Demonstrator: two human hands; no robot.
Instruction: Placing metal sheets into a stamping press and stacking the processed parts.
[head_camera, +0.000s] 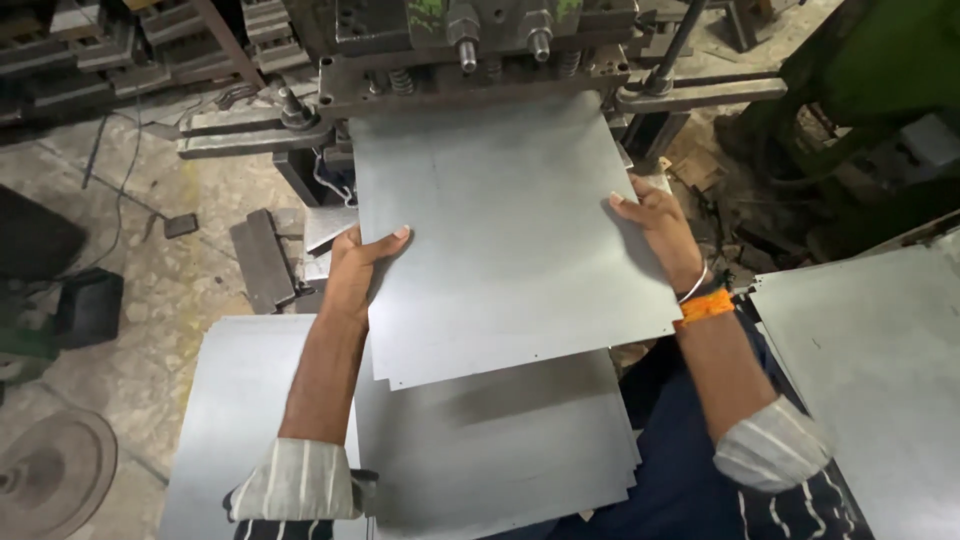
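A: What is hidden? The sheet stack (500, 450) below is cut off by the frame edge, and the held sheet covers its far part.

B: The metal sheet (510, 240) is grey, flat and dull. The left hand (355, 270) grips its left edge, the right hand (655, 225) its right edge. Its far end goes under the press (470, 50).

Close head view, facing down
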